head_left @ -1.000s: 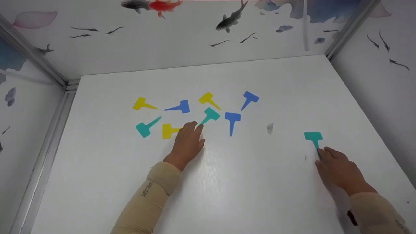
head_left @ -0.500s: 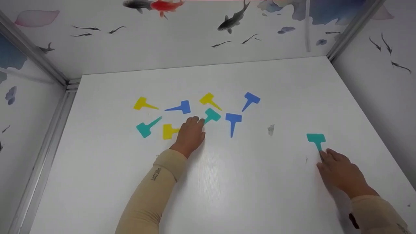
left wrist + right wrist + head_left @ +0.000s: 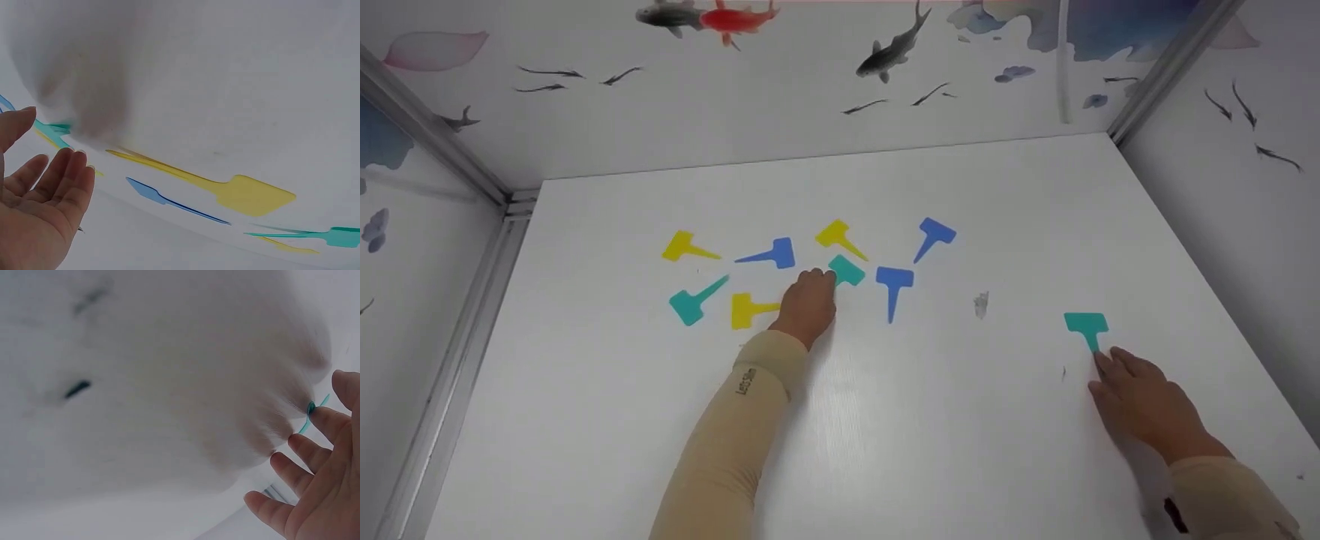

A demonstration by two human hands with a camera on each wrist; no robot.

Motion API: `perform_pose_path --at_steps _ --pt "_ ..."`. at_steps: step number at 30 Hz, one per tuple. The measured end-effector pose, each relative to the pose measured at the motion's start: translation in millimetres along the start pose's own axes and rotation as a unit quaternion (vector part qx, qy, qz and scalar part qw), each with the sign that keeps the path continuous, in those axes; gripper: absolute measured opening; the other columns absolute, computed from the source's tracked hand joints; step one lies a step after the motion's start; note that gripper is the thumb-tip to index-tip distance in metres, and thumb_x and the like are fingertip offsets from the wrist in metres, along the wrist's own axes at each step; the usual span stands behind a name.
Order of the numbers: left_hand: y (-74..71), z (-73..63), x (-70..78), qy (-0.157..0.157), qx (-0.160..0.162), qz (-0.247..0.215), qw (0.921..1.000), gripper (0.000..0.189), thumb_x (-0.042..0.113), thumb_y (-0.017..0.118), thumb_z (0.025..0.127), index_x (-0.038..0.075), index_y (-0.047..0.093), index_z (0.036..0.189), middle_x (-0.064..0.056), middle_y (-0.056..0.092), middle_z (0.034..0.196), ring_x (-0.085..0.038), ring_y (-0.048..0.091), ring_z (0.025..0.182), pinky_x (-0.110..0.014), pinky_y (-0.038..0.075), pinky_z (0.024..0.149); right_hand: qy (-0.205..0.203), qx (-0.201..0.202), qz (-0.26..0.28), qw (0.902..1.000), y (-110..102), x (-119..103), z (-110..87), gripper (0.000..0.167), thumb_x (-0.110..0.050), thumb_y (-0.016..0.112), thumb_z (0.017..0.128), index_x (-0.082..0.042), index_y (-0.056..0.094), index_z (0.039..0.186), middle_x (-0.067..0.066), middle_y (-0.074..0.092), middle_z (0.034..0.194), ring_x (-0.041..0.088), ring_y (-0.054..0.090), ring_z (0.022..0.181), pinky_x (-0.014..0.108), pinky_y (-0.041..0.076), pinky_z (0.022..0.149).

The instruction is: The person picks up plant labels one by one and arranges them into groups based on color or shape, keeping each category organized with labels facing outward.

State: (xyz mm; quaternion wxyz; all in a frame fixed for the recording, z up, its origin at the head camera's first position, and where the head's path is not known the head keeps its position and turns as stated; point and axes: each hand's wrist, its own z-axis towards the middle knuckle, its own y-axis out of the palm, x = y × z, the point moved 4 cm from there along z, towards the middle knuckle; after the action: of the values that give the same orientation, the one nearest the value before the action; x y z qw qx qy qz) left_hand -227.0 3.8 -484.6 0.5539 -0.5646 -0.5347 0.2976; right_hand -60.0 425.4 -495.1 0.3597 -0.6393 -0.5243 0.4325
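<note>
T-shaped plastic plant labels lie flat on the white table. My left hand [image 3: 808, 304] reaches over the stem of a green plant label [image 3: 847, 271], whose head shows past the fingertips. In the left wrist view, thumb and fingers stand apart on either side of that label. A yellow plant label [image 3: 742, 310] lies just left of this hand. Far to the right, my right hand [image 3: 1147, 405] rests low over the table, fingers extended, its index fingertip at the stem of another green plant label [image 3: 1086, 322]. Its thumb stands away from the stem in the right wrist view.
Around the left hand lie yellow labels [image 3: 681, 245], blue labels [image 3: 895, 277] and a third green label [image 3: 688, 307]. A grey smudge [image 3: 981, 304] marks the table [image 3: 885, 442]. Fish-patterned panels [image 3: 780, 97] wall the back and sides.
My left hand has moved forward and slightly right, now covering the stem of the middle green label. The right hand and its green label have hardly moved.
</note>
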Motion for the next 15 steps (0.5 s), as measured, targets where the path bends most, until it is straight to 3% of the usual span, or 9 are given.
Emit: perform_pose_path --at_steps 15 --pt "-2.0 11.0 -1.8 -0.045 -0.018 0.011 0.9988 0.028 0.009 0.052 0.099 0.001 0.058 0.125 -0.014 0.059 0.114 -0.024 0.054 0.105 -0.035 0.044 0.102 -0.017 0.013 -0.022 0.9995 2.3 1.8 1.9 0.069 -0.046 0.042 0.100 0.005 0.033 0.146 0.034 0.029 0.146 0.055 0.026 0.129 0.072 0.029 0.096"
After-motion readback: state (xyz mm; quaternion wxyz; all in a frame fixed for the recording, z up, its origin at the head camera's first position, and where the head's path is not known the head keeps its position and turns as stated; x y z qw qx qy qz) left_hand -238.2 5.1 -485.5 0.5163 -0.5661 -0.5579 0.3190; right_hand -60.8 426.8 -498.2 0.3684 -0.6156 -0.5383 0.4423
